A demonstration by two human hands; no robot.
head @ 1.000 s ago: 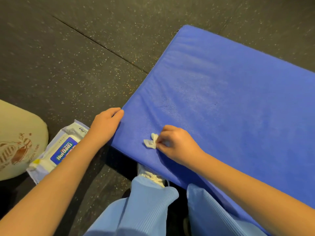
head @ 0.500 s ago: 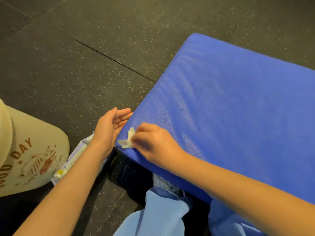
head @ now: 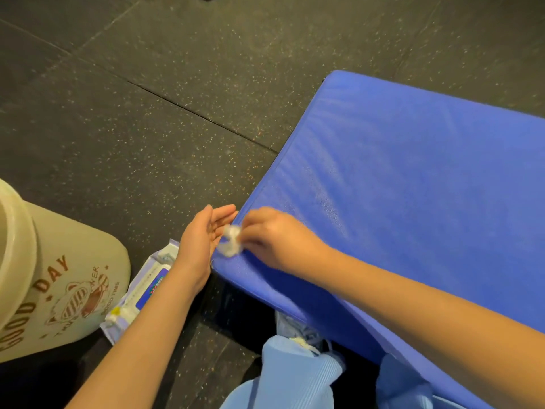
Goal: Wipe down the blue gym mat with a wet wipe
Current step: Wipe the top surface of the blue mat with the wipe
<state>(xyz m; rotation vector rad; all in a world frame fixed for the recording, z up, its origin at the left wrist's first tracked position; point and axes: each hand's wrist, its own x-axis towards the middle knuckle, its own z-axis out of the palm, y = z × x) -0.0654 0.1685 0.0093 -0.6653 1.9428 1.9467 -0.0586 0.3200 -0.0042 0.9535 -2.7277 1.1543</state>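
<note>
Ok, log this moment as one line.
right hand: pinches wet wipe at blue mat corner | left hand: open, beside mat edge | wipes pack: on floor

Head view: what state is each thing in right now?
blue gym mat, laid out flat on the floor.
wet wipe, crumpled, on the mat's near corner.
right hand, pinches the wet wipe; blurred.
left hand, open, fingers straight, beside the mat's edge.
wipe pack, flat on the floor, partly hidden; flap cannot be told.
cream bin, upright on the floor.
</note>
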